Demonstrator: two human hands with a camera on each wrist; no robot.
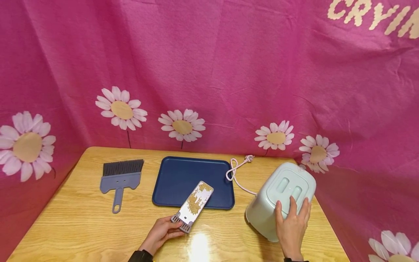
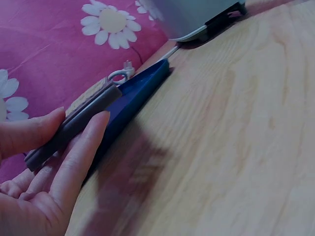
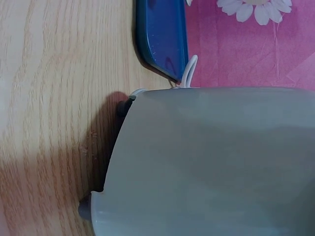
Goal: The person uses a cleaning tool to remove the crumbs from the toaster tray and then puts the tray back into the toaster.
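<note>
My left hand (image 1: 165,230) grips a toaster crumb tray (image 1: 197,202) by its grey slotted end. Tan crumbs cover much of the tray's pale surface, which faces up. Its far end overlaps the front edge of the navy serving tray (image 1: 170,182) in the head view. The left wrist view catches the crumb tray's dark edge (image 2: 74,129) between thumb and fingers. To the right stands a pale green toaster (image 1: 266,214) with a two-slotted cover on top. My right hand (image 1: 292,225) rests on that cover, fingers spread and fairly straight; the right wrist view shows the toaster's side but not the hand.
A grey brush (image 1: 120,182) with dark bristles lies on the left of the wooden table (image 1: 82,233). The toaster's pale pink cord (image 1: 240,186) loops beside the navy tray, its plug near the back edge. Pink flowered cloth (image 1: 212,72) hangs around the table. Small crumbs (image 3: 88,147) lie beside the toaster's base.
</note>
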